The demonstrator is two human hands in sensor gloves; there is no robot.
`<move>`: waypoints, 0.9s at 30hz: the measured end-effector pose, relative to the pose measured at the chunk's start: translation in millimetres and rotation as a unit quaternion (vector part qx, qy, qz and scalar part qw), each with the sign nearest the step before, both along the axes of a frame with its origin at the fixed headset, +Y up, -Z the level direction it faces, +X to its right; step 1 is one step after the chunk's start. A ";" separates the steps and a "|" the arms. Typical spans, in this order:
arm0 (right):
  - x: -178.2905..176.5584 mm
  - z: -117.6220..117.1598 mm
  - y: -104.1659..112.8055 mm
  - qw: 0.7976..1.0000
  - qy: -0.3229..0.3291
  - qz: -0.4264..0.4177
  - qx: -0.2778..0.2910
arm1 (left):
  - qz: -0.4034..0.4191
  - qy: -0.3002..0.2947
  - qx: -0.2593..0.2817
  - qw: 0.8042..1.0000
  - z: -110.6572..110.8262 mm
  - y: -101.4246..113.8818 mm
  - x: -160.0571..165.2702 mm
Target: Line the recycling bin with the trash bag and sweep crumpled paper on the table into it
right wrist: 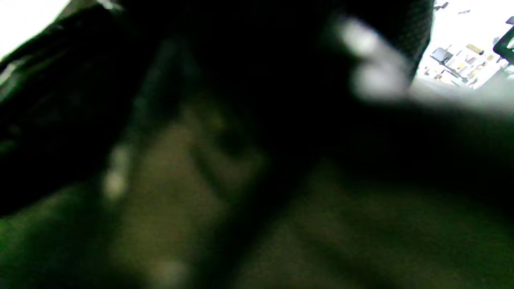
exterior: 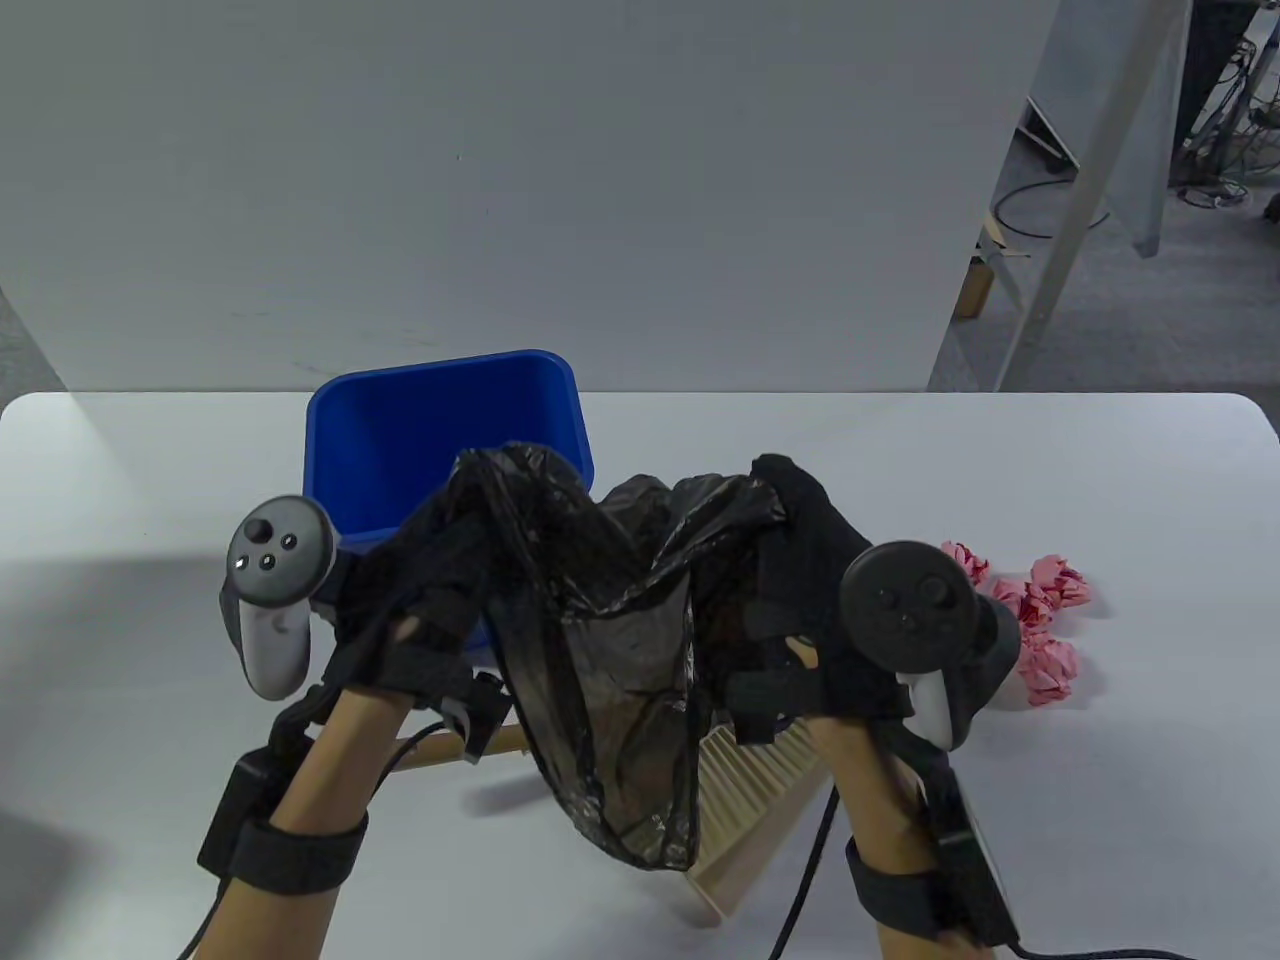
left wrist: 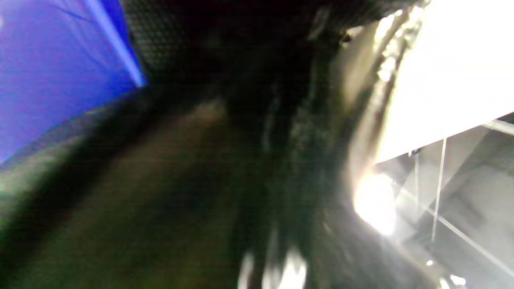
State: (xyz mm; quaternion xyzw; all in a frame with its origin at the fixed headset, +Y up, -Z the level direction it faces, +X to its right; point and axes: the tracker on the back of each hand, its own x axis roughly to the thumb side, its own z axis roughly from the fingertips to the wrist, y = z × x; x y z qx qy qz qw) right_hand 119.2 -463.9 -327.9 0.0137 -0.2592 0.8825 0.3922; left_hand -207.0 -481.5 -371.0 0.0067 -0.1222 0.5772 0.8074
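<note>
From the table view I see the black trash bag held up off the table, stretched between my two hands and sagging down toward six o'clock, its lowest fold hanging over the near part of the table. My left hand has its fingers curled into the bag's upper edge at nine o'clock of the bag; my right hand grips the opposite edge at three o'clock, fingers buried in the plastic. Both hands are closed on the bag.

The blue recycling bin stands upright just behind the bag at eleven o'clock, unlined, its inside bare blue. The bag's top left fold overlaps the bin's near rim in the picture; I cannot tell whether they touch.

The pink crumpled paper lies in a loose cluster on the table at three o'clock, beyond my right hand. A pale wooden brush lies on the table beneath the bag at five o'clock.

Both wrist views are dark blur.
</note>
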 end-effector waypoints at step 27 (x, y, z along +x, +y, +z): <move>130.7 -32.9 -110.4 0.994 -0.016 -0.112 -0.009 | -0.135 0.124 0.178 0.967 -30.1 -36.4 3.6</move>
